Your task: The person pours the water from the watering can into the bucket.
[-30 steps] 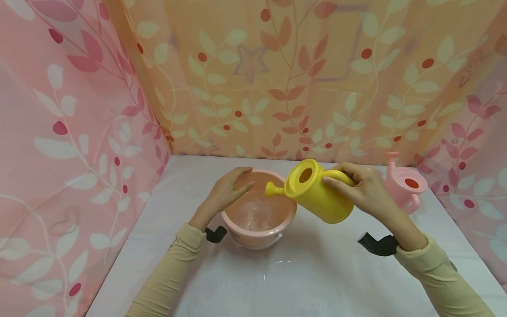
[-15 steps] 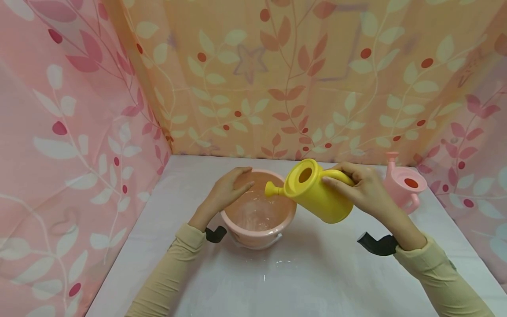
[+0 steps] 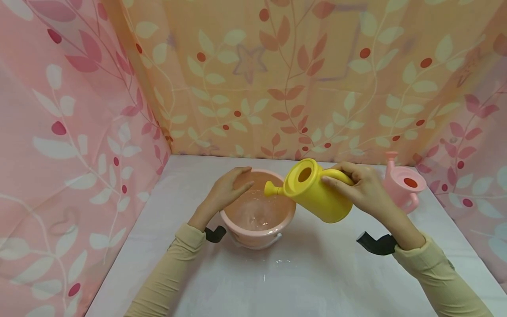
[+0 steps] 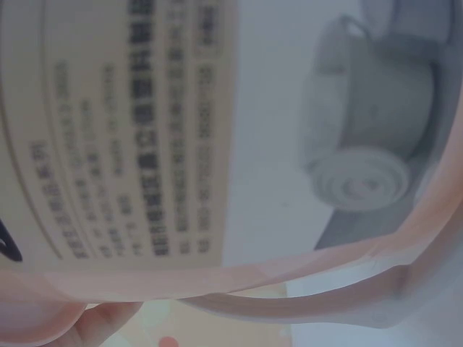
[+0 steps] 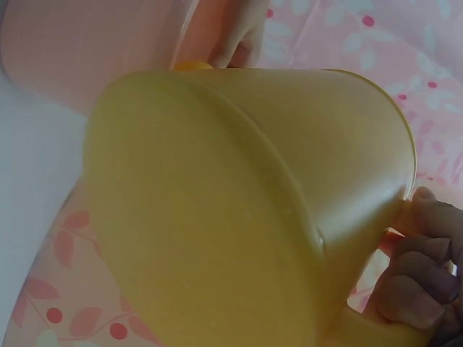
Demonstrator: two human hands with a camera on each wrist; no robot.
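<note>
A pink bucket [image 3: 253,237] stands on the white surface with rippling water [image 3: 257,211] inside. My left hand [image 3: 225,191] holds its left rim, thumb over the inner side. The left wrist view is filled by a printed label [image 4: 152,144] on the bucket's outer wall. With my right hand [image 3: 368,189] I grip the handle of a yellow watering can [image 3: 325,198], held tilted to the right of the bucket. Its spout [image 3: 273,189] points left over the rim. The right wrist view shows the can's round base [image 5: 195,217] and my curled fingers [image 5: 412,289].
A pink watering can [image 3: 402,187] stands at the back right, behind my right wrist. Wet drops [image 3: 283,261] lie in front of the bucket on the white tabletop [image 3: 317,286]. Leaf-patterned cloth [image 3: 253,110] walls in the back and both sides.
The ripples and splash on the water in the bucket have shifted and grown. Both hands and the yellow watering can hold nearly the same position.
</note>
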